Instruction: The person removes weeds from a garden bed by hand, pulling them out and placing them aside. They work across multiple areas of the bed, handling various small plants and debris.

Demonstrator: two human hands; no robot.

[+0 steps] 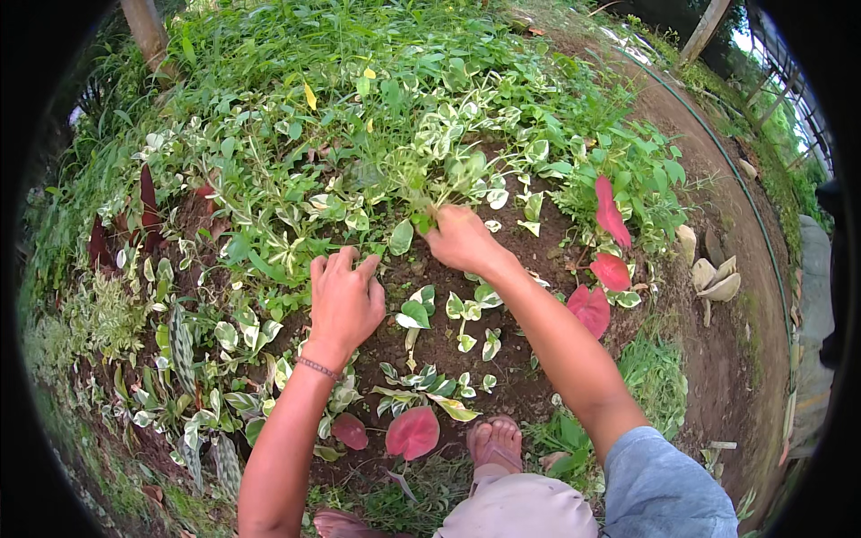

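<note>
My right hand (463, 235) is closed around the stems of a bunch of leafy green weeds (437, 178), whose tops are blurred above the fist. To its left, my left hand (346, 292) reaches into low green leaves with its fingers bent; whether it grips a stem cannot be told. A beaded bracelet (317, 368) circles the left wrist. Bare brown soil (430, 350) lies below the hands, with small variegated pothos plants (414, 313) growing from it. Denser variegated foliage (451, 131) stands beyond the right hand.
Red caladium leaves (588, 309) grow right of my right forearm, and another (412, 432) near my sandalled foot (496, 440). Pale stones (716, 279) lie by a dirt path (713, 363) with a green hose (746, 188). Wooden posts (144, 30) stand behind.
</note>
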